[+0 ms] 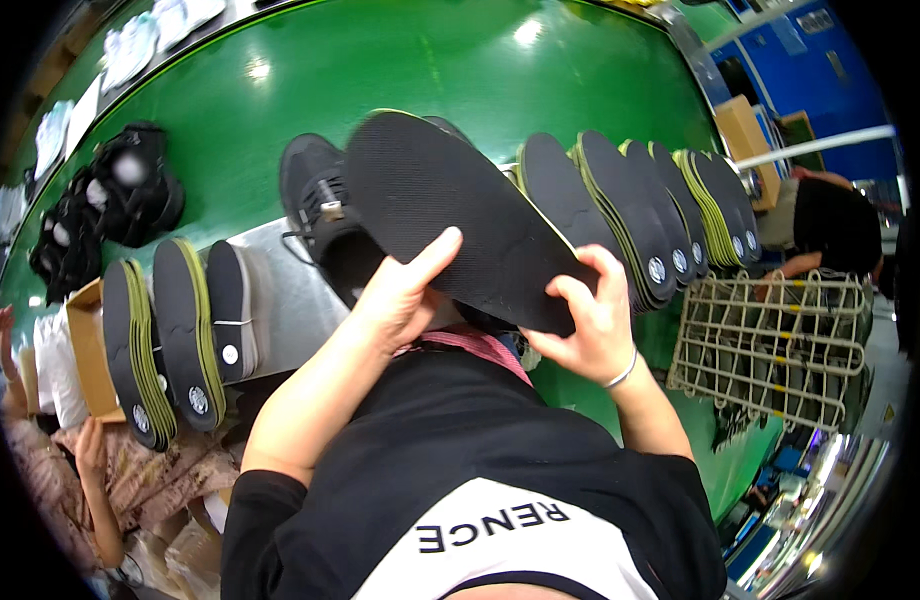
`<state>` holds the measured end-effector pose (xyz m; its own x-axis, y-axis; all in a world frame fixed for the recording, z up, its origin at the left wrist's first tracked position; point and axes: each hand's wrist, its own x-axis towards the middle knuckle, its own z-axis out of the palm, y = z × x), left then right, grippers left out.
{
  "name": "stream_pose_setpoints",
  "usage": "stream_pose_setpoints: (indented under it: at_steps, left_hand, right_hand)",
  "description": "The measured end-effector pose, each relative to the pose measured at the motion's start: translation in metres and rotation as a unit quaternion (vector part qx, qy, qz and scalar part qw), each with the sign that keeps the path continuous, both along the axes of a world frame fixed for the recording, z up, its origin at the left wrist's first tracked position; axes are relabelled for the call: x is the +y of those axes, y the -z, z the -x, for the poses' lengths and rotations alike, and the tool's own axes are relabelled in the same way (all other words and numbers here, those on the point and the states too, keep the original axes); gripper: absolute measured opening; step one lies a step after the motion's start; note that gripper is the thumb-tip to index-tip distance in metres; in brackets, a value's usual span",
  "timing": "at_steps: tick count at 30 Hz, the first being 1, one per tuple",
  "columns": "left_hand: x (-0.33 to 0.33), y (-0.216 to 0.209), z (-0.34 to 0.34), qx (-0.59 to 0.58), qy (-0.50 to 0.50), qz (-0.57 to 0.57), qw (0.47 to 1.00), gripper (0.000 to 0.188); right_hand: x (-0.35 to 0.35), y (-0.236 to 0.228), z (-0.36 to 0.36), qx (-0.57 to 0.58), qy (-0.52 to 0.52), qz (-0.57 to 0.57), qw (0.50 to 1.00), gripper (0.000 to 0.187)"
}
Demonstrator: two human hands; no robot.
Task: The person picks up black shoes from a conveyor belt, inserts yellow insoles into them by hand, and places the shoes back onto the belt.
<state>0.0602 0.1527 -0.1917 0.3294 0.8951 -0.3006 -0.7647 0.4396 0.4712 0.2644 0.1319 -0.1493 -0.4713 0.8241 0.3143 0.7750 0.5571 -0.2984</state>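
Observation:
A large black insole (450,200) with a ribbed surface and a thin yellow-green edge is held up in front of me. My left hand (410,295) grips its near left side, thumb on the upper face and fingers hidden beneath. At the narrower end, my right hand (585,320) pinches the edge with bent fingers. Just behind the insole, to the left, stands a black lace-up shoe (315,175); the insole covers part of it. A second dark shoe (446,127) shows only a little past the insole's far edge.
Stacked insoles (620,200) line the right side, and more stacks (190,330) lie left by a grey metal plate (300,315). Black shoes (135,185) sit far left on the green surface. A wire rack (770,345) stands right. Other people work at both sides.

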Motion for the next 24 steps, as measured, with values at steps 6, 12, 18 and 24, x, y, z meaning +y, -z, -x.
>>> stream_pose_setpoints:
  at_steps: [6,12,18,24]
  left_hand:
    - [-0.015,0.013,0.003,-0.044,0.004,0.05,0.998,0.039]
    - [-0.028,0.022,0.0,-0.05,-0.003,0.052,0.997,0.041]
    - [-0.037,-0.001,0.032,-0.064,0.086,-0.063,0.992,0.054]
    - [-0.035,-0.002,0.04,0.005,-0.046,-0.084,0.995,0.028]
  right_hand:
    - [-0.02,0.005,0.02,-0.058,0.038,0.046,0.997,0.056]
    - [-0.011,0.016,0.048,-0.057,0.032,0.041,0.997,0.062]
    - [-0.006,0.02,0.05,0.123,-0.041,0.13,0.983,0.035]
    - [-0.007,0.02,0.064,0.266,-0.127,0.308,0.905,0.016]
